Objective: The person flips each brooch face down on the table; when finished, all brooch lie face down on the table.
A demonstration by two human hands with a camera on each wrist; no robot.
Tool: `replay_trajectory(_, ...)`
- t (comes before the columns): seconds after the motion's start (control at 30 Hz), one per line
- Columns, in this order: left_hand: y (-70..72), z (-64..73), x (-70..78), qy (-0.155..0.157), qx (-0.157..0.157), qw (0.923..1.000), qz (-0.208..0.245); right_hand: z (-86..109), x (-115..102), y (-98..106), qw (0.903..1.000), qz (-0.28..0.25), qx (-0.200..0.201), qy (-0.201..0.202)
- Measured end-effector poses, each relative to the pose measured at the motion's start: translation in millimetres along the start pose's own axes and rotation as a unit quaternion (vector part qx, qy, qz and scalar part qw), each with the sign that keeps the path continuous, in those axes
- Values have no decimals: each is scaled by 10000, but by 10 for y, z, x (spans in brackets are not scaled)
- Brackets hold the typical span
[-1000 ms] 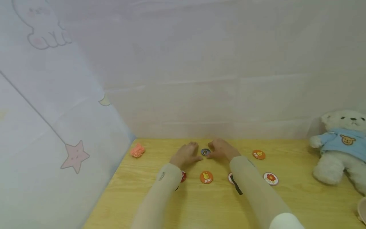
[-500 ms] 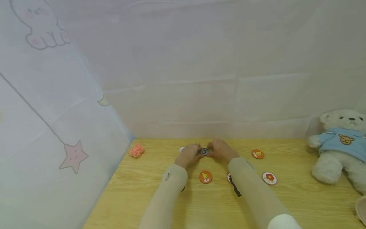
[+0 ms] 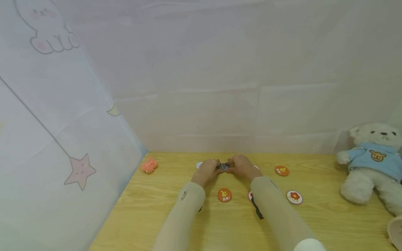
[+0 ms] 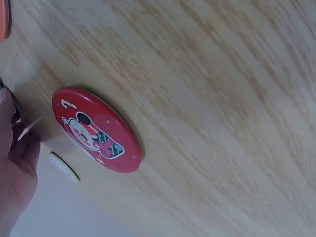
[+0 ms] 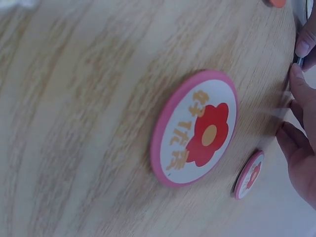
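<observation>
A small blue round badge [image 3: 223,167] with a picture on it is near the back of the wooden table, between both hands. My left hand [image 3: 207,170] pinches its left edge, and my right hand [image 3: 242,166] pinches its right edge. In the right wrist view the thumbs of the two hands nearly meet at the badge's rim. Beneath the left wrist lies a red badge [image 4: 98,131] with a white cartoon animal. Under the right wrist is a pink-rimmed flower badge [image 5: 202,133], and a second flower badge [image 5: 250,175] lies beyond it, close to the right hand.
One orange badge [image 3: 224,195] lies in front of the hands, another orange badge [image 3: 282,170] to the right, near a flower badge [image 3: 294,197]. Pink yarn [image 3: 149,165] sits back left. A teddy bear [image 3: 375,174] and a bowl [image 3: 395,232] stand at right. Cloth hangs behind.
My left hand has moved right and closed in on the blue badge, uncovering a white badge behind it. My right hand has stayed at the badge, its fingers now gripping the edge.
</observation>
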State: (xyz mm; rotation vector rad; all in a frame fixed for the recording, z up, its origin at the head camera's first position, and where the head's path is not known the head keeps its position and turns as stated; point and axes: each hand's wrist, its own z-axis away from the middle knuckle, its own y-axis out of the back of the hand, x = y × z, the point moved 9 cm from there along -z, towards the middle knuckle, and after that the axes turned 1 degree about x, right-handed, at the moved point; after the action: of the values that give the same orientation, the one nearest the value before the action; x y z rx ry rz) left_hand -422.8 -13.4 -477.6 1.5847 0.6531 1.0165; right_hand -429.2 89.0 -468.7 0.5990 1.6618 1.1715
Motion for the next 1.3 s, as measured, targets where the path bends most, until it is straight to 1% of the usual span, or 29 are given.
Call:
replay_trajectory(0.13, -7, 14, 5, 53, -93, 9999, 111, 7, 17, -28, 10000, -21, 21, -40)
replay_trajectory(0.23, 0, 28, -4, 172, -136, 9992, 322, 21, -4, -20, 9999, -29, 131, 52)
replay_trajectory(0.33, 0, 32, -18, 259, -89, 9985, 483, 40, -18, 8, 9992, -111, 363, 104)
replay_trajectory(0.43, -13, 20, -17, 284, 34, 9984, 484, 55, -9, 48, 9975, -232, 671, 61)
replay_trajectory(0.53, -28, -1, 4, 279, 200, 9993, 173, 59, 16, 73, 9951, -362, 920, -53)
replay_trajectory(0.6, -34, -9, 30, 273, 287, 9990, -197, 58, 28, 76, 9943, -376, 993, -108)
replay_trajectory(0.67, -31, -15, 58, 256, 396, 9972, -585, 53, 40, 71, 9938, -406, 1020, -163)
replay_trajectory(0.77, -22, -11, 101, 240, 503, 9942, -918, 56, 35, 78, 9929, -400, 1118, -110)
replay_trajectory(0.87, -9, 9, 111, 268, 550, 9934, -971, 59, 19, 79, 9913, -468, 1228, -79)
replay_trajectory(1.03, -47, 16, 91, 402, 393, 9940, -940, 53, 33, 42, 9905, -441, 1292, -160)
replay_trajectory(1.13, -69, 6, 78, 430, 391, 9929, -1039, 39, 3, 22, 9910, -202, 1323, -2)
replay_trajectory(1.3, -49, -13, 52, 493, 535, 9899, -1217, 17, -116, 40, 9897, 120, 1348, 474)
